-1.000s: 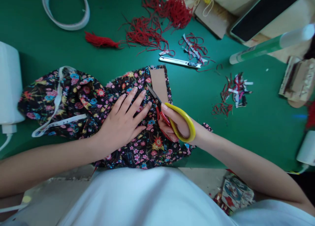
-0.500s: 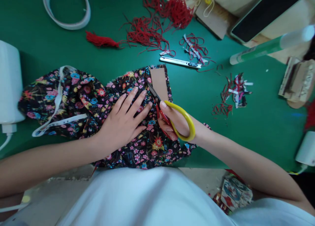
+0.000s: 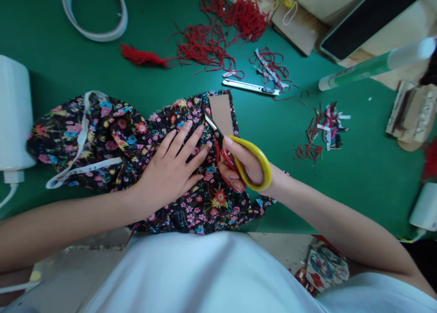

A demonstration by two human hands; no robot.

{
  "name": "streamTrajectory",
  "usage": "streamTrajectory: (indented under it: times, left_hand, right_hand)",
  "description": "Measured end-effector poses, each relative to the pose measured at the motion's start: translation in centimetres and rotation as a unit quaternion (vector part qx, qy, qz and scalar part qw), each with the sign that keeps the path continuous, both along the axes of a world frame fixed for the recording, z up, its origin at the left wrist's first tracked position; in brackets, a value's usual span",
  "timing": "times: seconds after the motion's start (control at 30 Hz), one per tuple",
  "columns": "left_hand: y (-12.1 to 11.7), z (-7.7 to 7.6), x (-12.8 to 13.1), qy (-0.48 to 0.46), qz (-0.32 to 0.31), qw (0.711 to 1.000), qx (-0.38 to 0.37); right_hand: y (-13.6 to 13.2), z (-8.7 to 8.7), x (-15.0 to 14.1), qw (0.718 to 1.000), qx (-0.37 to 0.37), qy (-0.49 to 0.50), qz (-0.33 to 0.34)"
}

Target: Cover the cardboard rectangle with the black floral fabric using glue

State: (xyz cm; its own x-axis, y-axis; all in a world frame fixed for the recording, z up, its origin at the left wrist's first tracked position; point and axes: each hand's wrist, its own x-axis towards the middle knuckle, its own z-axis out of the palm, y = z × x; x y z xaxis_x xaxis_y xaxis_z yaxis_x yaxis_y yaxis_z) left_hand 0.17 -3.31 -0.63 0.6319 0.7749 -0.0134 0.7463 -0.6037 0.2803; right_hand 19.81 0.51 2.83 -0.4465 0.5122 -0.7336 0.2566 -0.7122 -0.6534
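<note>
Black floral-print cotton-like cloth (image 3: 129, 133) spreads from the left edge area to the centre of the frame, bunched under a loose white band (image 3: 82, 133) at left and flatter at centre, on a smooth green tabletop (image 3: 362, 181). At centre, the left hand (image 3: 174, 169) lies palm down on the cloth with fingers fanned wide, gripping nothing; such flat, even pressure probably suits cutting, provided the fingertips stay clear of the blades. Just right of those fingertips, yellow-and-red-handled metal scissors (image 3: 217, 134) point toward the upper left; whether the lower blade passes beneath the cloth cannot be told. Close beside the blades, a plain tan cardboard strip (image 3: 221, 113) lies on the cloth near its upper right corner and would serve as a straight guide: a small, even margin along its left edge seems advisable, without nudging it. Right of centre, the right hand (image 3: 249, 165) has its fingers closed around the scissors' handles, thumb through the yellow loop; short strokes with the wrist low would likely lift the cloth least.
</note>
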Motion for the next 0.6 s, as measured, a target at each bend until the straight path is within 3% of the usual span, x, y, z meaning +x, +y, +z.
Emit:
streamTrajectory:
  times: [0.33,0.6]
  left_hand:
    - [0.0,-0.2,0.1,-0.009,0.002,1.000,0.023]
    - [-0.1,-0.3,0.1,-0.010,0.001,1.000,0.017]
  right_hand:
    - [-0.2,-1.2,0.2,0.996,0.084,-0.010,0.018]
    - [0.3,-0.8,-0.3,0.999,0.035,0.010,-0.011]
